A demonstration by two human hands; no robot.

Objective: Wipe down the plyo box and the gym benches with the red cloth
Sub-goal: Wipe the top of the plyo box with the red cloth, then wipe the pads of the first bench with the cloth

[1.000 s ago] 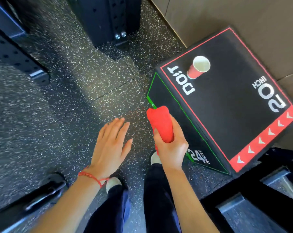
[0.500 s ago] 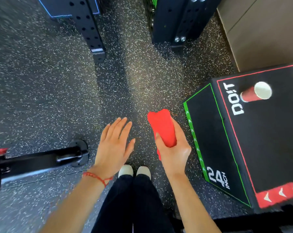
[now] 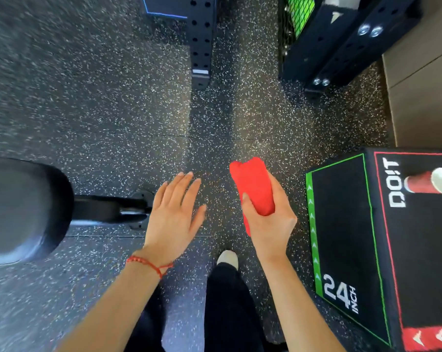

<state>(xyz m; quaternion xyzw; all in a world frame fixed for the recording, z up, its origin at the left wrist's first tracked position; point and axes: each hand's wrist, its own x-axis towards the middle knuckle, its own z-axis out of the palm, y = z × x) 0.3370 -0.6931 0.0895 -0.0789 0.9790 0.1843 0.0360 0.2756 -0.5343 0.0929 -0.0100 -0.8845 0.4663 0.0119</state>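
1. Right hand point(image 3: 268, 224) in the middle of the frame, fingers wrapped tight around the folded red cloth point(image 3: 253, 188), held in the air above the speckled floor point(image 3: 113, 110).
2. Left hand point(image 3: 174, 212) just beside it, flat with fingers spread, holding nothing.
3. Plyo box point(image 3: 342, 224) at the right edge of the frame, well apart from the cloth; a red paper cup point(image 3: 428, 182) standing on the top face.
4. Padded end of a bench point(image 3: 21, 209) at the left edge, blurred, with its metal foot point(image 3: 128, 212) reaching toward the left hand.
5. Cloth probably light and soft, easy to press out of shape, not slippery; best gripped around the folded middle, then opened flat under the palm for wiping.
6. Cup probably very light and easy to knock over; better lifted away before wiping the box top.
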